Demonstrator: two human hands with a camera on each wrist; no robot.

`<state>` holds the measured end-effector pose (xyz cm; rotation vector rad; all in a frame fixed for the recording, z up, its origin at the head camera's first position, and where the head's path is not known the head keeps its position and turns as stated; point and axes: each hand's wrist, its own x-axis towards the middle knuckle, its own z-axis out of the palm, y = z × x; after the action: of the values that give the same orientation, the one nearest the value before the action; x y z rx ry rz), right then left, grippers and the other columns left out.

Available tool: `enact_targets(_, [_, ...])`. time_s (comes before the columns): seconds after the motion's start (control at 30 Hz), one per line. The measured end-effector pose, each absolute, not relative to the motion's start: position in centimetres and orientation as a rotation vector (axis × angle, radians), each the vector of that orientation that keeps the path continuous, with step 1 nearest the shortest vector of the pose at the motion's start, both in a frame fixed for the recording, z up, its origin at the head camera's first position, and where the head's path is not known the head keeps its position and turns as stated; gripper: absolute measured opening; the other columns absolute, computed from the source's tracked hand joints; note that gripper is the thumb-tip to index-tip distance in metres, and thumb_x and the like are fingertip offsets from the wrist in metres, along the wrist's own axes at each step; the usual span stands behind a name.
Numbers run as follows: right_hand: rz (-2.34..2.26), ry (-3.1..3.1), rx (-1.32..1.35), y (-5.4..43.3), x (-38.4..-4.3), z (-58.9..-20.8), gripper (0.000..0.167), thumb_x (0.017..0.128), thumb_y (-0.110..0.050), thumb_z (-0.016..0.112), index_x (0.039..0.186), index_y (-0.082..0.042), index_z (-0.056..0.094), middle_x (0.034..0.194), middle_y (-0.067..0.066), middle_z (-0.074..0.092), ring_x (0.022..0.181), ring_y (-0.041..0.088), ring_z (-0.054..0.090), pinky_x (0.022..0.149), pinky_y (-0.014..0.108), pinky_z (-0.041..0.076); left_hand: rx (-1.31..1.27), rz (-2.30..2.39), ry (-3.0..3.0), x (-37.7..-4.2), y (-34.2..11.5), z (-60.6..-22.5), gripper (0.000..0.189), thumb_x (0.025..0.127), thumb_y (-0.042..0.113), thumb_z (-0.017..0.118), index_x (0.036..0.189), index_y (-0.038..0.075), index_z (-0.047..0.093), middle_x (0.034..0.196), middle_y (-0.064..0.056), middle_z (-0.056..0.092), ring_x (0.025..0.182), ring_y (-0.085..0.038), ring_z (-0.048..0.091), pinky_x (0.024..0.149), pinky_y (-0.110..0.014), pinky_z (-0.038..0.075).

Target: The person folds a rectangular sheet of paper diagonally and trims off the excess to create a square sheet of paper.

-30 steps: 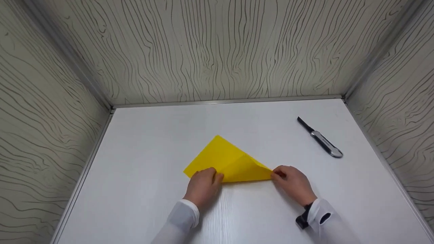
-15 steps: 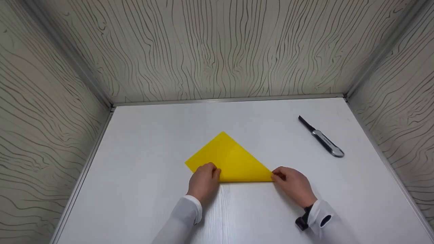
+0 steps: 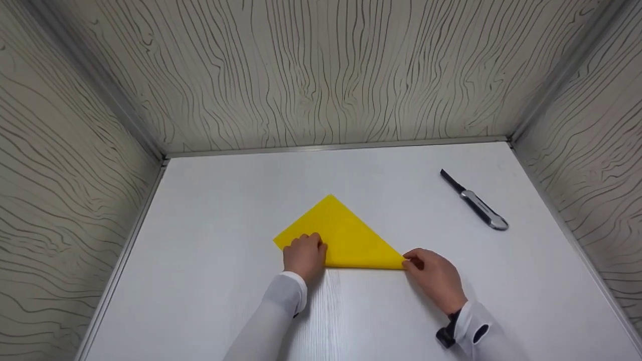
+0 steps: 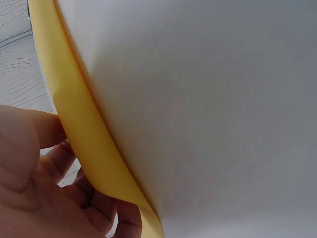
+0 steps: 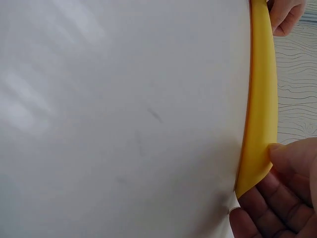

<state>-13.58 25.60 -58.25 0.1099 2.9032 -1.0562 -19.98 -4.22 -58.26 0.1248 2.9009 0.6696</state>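
Yellow paper [image 3: 348,238], partly hidden by the gripping left hand [image 3: 305,255], right hand [image 3: 435,277] pinching its corner, knife [image 3: 479,205] (handle marking unreadable)

We see a plain bright yellow sheet of paper [image 3: 356,240], deepening to orange along one edge in the wrist views, and a white tabletop [image 3: 225,200] marked with faint, pale grain streaks. The off-white back wall [image 3: 326,75] and side walls [image 3: 65,200] carry dark, wavy wood-grain lines, bordered by silver-grey metal trim [image 3: 331,147]. We also make out a black and silver-grey utility knife [image 3: 480,206], white sleeves [image 3: 263,321] and a black wrist device [image 3: 445,337].
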Motion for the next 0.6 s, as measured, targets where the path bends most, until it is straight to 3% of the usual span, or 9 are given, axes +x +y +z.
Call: enact_targets(0.6, [-0.947,3.058,-0.029,25.46,-13.29,-59.15,0.019,0.092,-0.017,0.077,0.111,-0.014,0.08,0.095,-0.007,0.07,0.083,0.013,0.063,0.082,0.038,0.057,0.101,0.518,2.935,-20.93,-3.26,-57.78,0.025,0.103,0.034,0.062,0.112,0.012,0.07,0.093,-0.007,0.067,0.083,-0.029,0.059,0.083,-0.049,0.05])
